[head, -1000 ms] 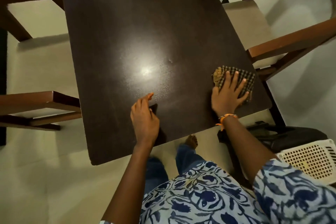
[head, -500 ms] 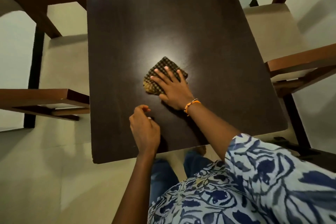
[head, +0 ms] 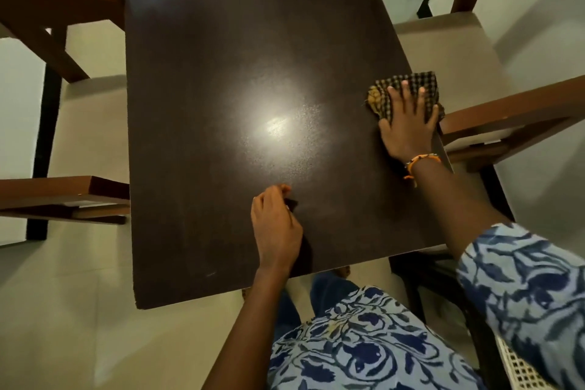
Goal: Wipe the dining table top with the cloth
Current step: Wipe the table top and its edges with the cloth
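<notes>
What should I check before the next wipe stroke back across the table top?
1. Right hand flat on the cloth: ok.
2. Cloth fully on the table top: not ok, its right side overhangs the edge.
3. Left hand braced on the top near the front edge: ok.
4. Path toward the left edge free of objects: ok.
5. Top already clean: cannot tell, glare hides the surface.

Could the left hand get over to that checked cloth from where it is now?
Probably yes. The left hand rests on the dark table top near its front edge, and only bare surface lies between it and the checked cloth, which the right hand presses flat at the right edge.
</notes>
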Tool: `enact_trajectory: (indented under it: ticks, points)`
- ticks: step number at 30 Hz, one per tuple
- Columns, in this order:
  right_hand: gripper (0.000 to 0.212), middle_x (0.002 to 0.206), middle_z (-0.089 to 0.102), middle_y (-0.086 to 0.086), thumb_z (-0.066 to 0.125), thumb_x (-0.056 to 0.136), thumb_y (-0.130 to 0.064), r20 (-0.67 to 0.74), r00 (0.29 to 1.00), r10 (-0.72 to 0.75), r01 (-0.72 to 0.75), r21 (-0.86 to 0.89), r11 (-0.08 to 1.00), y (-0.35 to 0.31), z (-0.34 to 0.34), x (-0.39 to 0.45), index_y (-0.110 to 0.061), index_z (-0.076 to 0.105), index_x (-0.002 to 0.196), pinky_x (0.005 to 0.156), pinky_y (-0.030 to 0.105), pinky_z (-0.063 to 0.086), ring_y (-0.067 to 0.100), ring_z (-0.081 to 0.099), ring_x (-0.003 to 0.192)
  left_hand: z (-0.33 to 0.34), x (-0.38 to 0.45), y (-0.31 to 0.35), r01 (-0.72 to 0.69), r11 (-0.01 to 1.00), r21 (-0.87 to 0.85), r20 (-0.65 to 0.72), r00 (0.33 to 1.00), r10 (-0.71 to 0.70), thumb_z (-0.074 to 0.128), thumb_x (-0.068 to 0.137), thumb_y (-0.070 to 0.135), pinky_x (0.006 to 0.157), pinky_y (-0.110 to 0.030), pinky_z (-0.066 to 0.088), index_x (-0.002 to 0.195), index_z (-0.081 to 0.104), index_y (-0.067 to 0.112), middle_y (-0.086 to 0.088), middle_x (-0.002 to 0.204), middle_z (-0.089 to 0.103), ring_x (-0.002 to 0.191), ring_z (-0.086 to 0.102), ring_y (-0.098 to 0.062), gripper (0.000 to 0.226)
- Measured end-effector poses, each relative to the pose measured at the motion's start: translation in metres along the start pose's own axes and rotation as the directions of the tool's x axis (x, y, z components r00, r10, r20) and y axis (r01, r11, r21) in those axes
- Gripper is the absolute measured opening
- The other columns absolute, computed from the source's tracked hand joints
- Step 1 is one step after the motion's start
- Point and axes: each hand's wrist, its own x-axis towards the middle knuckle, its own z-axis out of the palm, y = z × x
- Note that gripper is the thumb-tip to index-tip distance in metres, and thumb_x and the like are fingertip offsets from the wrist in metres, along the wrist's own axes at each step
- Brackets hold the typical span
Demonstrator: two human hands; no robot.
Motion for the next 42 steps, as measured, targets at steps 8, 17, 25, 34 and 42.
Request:
enact_trajectory:
  ticks: [8, 17, 25, 34, 42]
  points:
    - [0.068, 0.160, 0.004, 0.002, 0.046, 0.088, -0.037, 0.097, 0.942, -0.320, 0.323, -0.010, 0.946, -0.107, 0.044, -0.083, -0.027, 0.016, 0.149, 0.112, 0.057, -0.004, 0.029, -0.003, 0.146, -0.006, 0.004, 0.005, 0.018, 1.000, 0.015, -0.053, 0.998, -0.017, 0.044, 0.086, -0.005, 0.095, -0.037, 0.041, 0.110, 0.052, 0.013, -0.006, 0.115, 0.053, 0.113, 0.043, -0.021, 0.031]
    - [0.070, 0.154, 0.027, -0.002, 0.035, 0.078, -0.048, 0.122, 0.835, -0.536, 0.546, -0.069, 0.835, -0.031, 0.027, -0.078, -0.029, 0.032, 0.145, 0.110, 0.053, 0.019, 0.027, 0.023, 0.143, 0.013, 0.004, 0.016, -0.088, 0.995, 0.039, 0.054, 0.995, 0.086, 0.044, 0.082, -0.008, 0.098, -0.043, 0.042, 0.110, 0.052, 0.014, -0.004, 0.118, 0.054, 0.117, 0.041, -0.020, 0.036]
    - [0.066, 0.157, 0.019, -0.001, 0.045, 0.088, -0.051, 0.035, 0.975, -0.219, 0.222, -0.140, 0.965, 0.032, -0.012, -0.042, -0.027, 0.026, 0.146, 0.113, 0.055, 0.001, 0.028, 0.007, 0.145, 0.022, -0.001, 0.020, -0.221, 0.974, 0.051, 0.128, 0.969, 0.213, 0.047, 0.078, -0.009, 0.099, -0.045, 0.043, 0.112, 0.055, 0.014, 0.001, 0.117, 0.056, 0.119, 0.036, -0.015, 0.042]
    - [0.067, 0.158, 0.014, -0.003, 0.048, 0.088, -0.048, 0.034, 0.980, -0.196, 0.197, -0.031, 0.980, 0.031, -0.001, -0.062, -0.028, 0.023, 0.147, 0.114, 0.051, 0.002, 0.024, 0.000, 0.146, 0.032, -0.005, 0.027, -0.325, 0.942, 0.082, 0.201, 0.931, 0.303, 0.047, 0.080, -0.005, 0.095, -0.043, 0.045, 0.113, 0.055, 0.017, 0.003, 0.116, 0.056, 0.116, 0.036, -0.014, 0.040]
    - [0.066, 0.157, 0.019, 0.000, 0.036, 0.087, -0.052, 0.041, 0.991, -0.129, 0.130, -0.025, 0.991, 0.066, 0.016, -0.193, -0.028, 0.022, 0.148, 0.112, 0.050, 0.005, 0.025, 0.007, 0.145, 0.039, -0.011, 0.026, -0.400, 0.884, 0.241, 0.173, 0.914, 0.366, 0.059, 0.082, 0.015, 0.104, -0.046, 0.037, 0.116, 0.053, 0.013, -0.005, 0.117, 0.057, 0.116, 0.044, -0.024, 0.034]
